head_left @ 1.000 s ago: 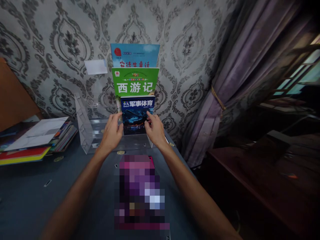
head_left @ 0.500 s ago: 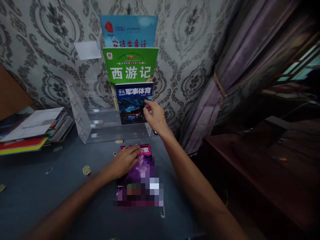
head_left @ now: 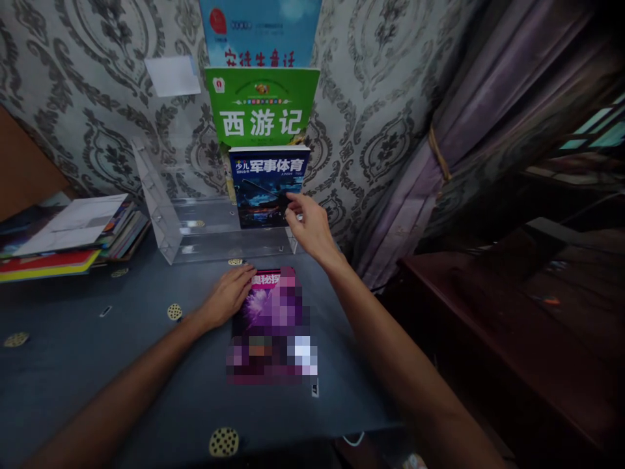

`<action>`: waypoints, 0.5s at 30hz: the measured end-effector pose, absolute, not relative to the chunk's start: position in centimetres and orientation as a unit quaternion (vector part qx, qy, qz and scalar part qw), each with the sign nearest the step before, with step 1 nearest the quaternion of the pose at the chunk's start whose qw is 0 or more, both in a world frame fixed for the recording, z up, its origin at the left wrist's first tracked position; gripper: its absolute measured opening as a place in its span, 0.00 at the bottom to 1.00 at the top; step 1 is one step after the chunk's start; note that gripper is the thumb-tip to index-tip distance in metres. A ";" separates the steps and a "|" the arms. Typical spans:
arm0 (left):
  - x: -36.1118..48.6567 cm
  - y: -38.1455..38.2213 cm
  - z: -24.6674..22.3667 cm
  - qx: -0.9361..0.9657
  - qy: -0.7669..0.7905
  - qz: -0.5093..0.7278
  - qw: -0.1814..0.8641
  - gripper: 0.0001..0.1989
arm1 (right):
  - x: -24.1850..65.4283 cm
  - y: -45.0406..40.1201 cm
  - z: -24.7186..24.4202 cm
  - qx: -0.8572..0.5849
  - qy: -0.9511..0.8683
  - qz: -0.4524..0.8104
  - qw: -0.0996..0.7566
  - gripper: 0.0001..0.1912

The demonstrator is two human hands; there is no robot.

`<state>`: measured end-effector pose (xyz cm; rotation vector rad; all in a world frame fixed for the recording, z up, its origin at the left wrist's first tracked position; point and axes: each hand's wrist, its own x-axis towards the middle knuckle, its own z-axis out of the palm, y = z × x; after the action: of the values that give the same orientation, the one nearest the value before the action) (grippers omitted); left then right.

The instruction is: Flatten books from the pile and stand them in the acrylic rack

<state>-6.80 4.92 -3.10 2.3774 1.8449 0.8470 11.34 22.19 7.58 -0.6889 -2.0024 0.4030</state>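
A clear tiered rack (head_left: pixel 163 218) stands against the wall. On its right side a blue book (head_left: pixel 305 26), a green book (head_left: pixel 263 107) and a dark blue book (head_left: pixel 263 195) stand one below another. My right hand (head_left: pixel 310 221) is at the dark blue book's lower right edge, thumb and fingertips near its cover and a little apart. The purple book (head_left: pixel 273 312) lies flat on the table in front of the rack, partly pixelated. My left hand (head_left: pixel 232 293) rests at its upper left edge, fingers stretched out over the corner.
A pile of books and papers (head_left: pixel 117 228) lies at the left of the table (head_left: pixel 161 391). A white card (head_left: pixel 173 77) is above the rack's left part. At the right are a tied curtain (head_left: pixel 410 195) and dark red furniture (head_left: pixel 469 339).
My left hand has slid left off the purple book's cover to its upper left edge, uncovering more of the title. My right hand remains by the dark blue book. The view has shifted downward.
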 end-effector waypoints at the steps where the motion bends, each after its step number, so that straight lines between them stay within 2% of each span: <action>1: -7.1 4.7 -3.1 0.754 0.599 0.270 0.005 0.21 | 11.5 22.1 7.5 -0.281 -0.819 0.169 0.471 0.22; 8: -7.5 4.1 -3.1 0.706 0.655 0.267 -0.006 0.21 | 10.9 19.3 6.1 -0.262 -0.835 0.195 0.443 0.20; 15: -7.9 4.0 -3.0 0.718 0.637 0.281 0.017 0.21 | 8.4 12.3 0.1 -0.123 -0.924 0.233 0.277 0.22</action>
<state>-7.87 4.00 -2.98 2.2318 1.9792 0.8726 8.41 12.27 0.12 -0.3304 -2.4812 0.6254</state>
